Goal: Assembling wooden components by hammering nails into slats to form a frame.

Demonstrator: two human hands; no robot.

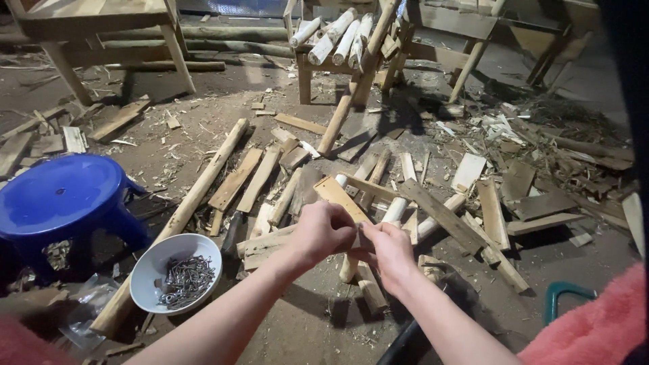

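My left hand (323, 232) and my right hand (389, 251) meet in the middle of the head view, fingers closed together on a flat wooden slat (336, 192) that slants up and to the left from them. Whether a small thing sits between the fingertips cannot be told. Under the hands lie short round peeled sticks (395, 211) and flat offcuts on the dirt floor. A white bowl (169, 265) holding several metal nails lies to the left of my left forearm.
A blue plastic stool (57, 196) stands at the left. A long pole (193, 196) runs diagonally past the bowl. Wooden furniture frames (341, 64) with peeled sticks stand at the back. Scrap boards (490, 209) and shavings cover the right. A green handle (564, 292) lies at lower right.
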